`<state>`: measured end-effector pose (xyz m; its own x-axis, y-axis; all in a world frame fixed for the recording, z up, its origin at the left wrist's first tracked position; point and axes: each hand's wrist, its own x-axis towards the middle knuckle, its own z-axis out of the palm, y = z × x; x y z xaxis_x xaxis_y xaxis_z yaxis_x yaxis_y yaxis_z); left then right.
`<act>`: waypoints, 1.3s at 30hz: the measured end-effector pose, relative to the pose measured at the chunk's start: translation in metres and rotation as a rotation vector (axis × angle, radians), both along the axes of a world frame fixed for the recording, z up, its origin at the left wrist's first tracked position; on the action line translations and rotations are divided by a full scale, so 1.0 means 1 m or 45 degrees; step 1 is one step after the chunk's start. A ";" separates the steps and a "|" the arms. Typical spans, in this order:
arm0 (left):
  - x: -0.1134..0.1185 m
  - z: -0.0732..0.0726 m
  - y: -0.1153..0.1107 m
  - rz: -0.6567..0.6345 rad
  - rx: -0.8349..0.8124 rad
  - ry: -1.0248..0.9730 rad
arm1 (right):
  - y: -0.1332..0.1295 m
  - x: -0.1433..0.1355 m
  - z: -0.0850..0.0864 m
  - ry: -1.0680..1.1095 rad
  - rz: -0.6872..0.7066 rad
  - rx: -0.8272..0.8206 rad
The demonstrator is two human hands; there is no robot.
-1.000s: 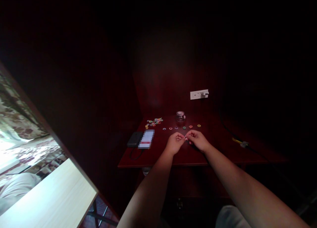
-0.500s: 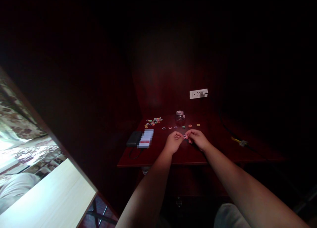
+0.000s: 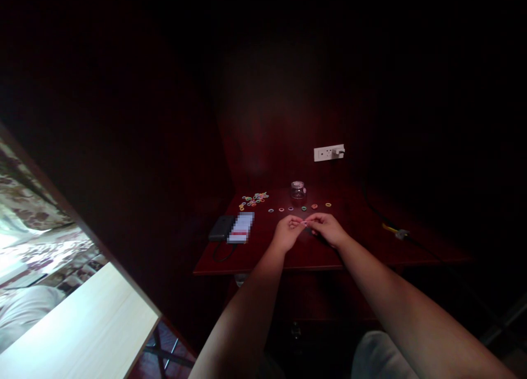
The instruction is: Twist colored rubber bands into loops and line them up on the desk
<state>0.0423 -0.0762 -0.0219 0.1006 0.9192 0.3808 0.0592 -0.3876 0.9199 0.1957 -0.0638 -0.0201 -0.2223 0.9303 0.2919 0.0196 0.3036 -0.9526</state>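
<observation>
Two hands meet over the middle of a dark red table, and going from left to right, the things lie as follows. Far to the left of the fingers sits a dark flat case with a pale blurred card touching its right edge. Beyond and to the left of the fingers lies a loose heap of small coloured rings, and from it a row of single rings runs rightward, just beyond the fingertips, each ring apart from the next. The left hand is curled, its thumb and forefinger pinched on the left end of a small pink ring. The ring hangs between the two hands, just above the tabletop, and its long axis appears to run left to right from one pinch to the other; it is too small to tell more of its shape. The right hand is likewise curled, its fingertips gripping the ring's right end, so both hands grasp the same ring. Beyond the fingers, behind the row, stands a small clear glass jar, upright; what it holds cannot be made out. Farther back, on the dark wall, is a white socket. Well to the right of the fingers a yellow-tipped cable lies on the table.
</observation>
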 end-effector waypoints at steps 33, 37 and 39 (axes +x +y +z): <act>0.001 0.001 -0.001 -0.038 -0.024 0.029 | 0.000 -0.002 0.001 0.089 0.012 -0.021; 0.002 0.000 0.000 -0.041 -0.019 0.025 | 0.001 -0.002 0.000 0.083 0.019 -0.017; 0.001 -0.001 0.001 -0.035 -0.010 0.018 | 0.001 -0.003 0.000 0.064 0.032 -0.021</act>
<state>0.0436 -0.0755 -0.0226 0.1314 0.9189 0.3719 0.0619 -0.3821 0.9221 0.1931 -0.0629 -0.0198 -0.2313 0.9294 0.2877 -0.0361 0.2873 -0.9572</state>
